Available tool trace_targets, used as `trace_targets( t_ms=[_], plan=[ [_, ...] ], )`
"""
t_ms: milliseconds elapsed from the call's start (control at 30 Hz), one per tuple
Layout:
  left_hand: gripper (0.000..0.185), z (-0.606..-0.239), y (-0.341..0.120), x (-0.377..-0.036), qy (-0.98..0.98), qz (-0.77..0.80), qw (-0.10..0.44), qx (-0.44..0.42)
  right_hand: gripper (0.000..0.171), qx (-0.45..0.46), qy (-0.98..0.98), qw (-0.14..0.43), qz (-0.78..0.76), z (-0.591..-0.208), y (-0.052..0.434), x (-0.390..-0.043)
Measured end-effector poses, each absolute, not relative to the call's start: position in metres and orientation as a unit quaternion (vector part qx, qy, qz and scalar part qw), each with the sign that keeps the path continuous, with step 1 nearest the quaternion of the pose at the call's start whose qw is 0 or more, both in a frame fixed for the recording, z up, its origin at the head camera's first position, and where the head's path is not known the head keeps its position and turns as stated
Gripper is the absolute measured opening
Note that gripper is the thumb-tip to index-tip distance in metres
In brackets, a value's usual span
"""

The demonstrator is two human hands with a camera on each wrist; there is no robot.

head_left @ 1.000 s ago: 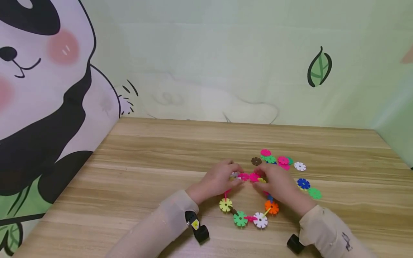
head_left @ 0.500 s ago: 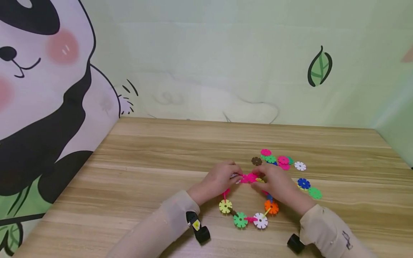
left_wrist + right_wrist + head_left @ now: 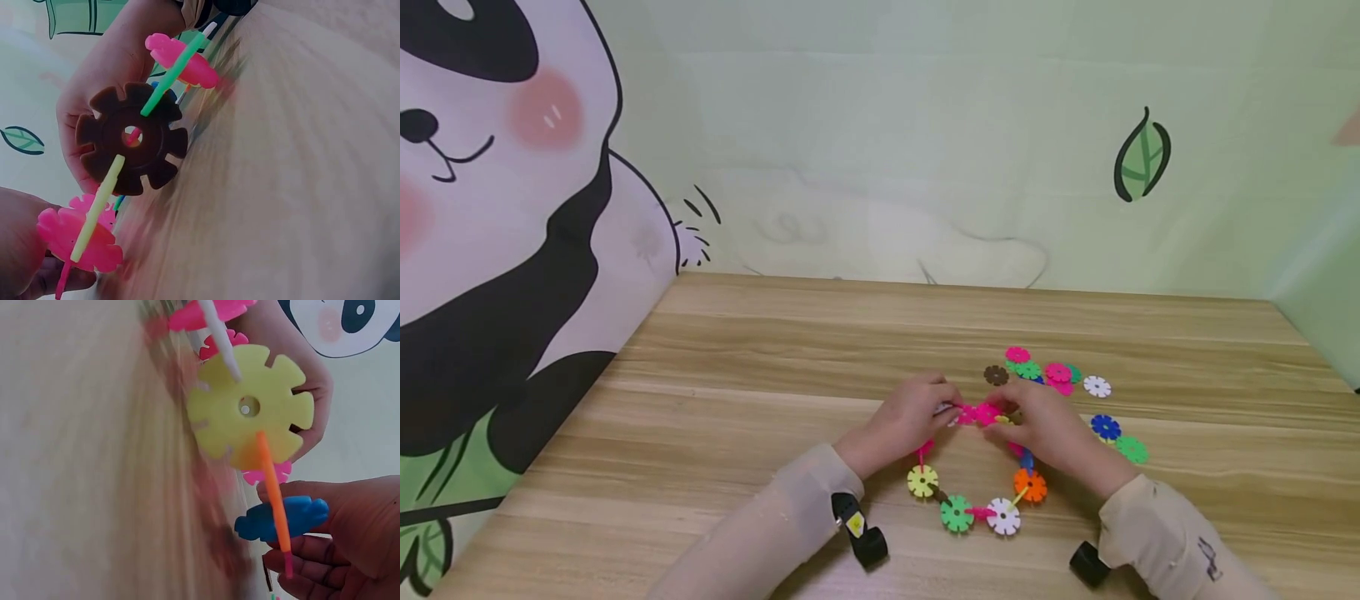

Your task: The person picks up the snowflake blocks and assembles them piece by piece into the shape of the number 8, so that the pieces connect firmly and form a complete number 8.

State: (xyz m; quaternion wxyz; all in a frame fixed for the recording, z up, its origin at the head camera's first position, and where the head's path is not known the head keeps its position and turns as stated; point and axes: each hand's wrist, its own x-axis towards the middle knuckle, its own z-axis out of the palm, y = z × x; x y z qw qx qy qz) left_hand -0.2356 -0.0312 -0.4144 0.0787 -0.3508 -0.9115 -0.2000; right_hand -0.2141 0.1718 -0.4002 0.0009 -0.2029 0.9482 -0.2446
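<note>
- The far wall (image 3: 887, 125), with a painted panda (image 3: 572, 200) on the left, stood behind your work.
- The wood table (image 3: 737, 417) lay flat below, likely a steady place to rest your toy.
- The chain of flower discs (image 3: 981, 514) sat near and right of the middle. It was bent round, which brought the two pink discs side by side.
- Your right hand (image 3: 1047, 423) pinched the far right part between thumb and fingers.
- Your left hand (image 3: 910, 418) pinched the far left part, probably so neither side slipped.
- Two black wrist cameras (image 3: 870, 547) hung at your sleeves, likely to watch your hands.
- The two pink discs (image 3: 987, 414) sat between your fingertips. I couldn't tell if their slots were locked.
- Loose discs (image 3: 1058, 372) lay far right, maybe to leave you room.
</note>
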Motion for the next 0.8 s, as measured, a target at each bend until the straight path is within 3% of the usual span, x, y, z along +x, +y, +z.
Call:
trace_targets(
  t_ms=[533,800],
  plan=[
    [0.013,-0.413,-0.031,-0.233,-0.908,-0.223,0.089,-0.344,0.029,-0.222,0.940,-0.054,-0.253,-0.408,0.165,-0.209],
    [0.015,-0.415,-0.030,-0.242,-0.923,-0.231,0.050,-0.304,0.040,-0.214,0.933,-0.015,-0.288,-0.407,0.169,-0.220]
  ],
)
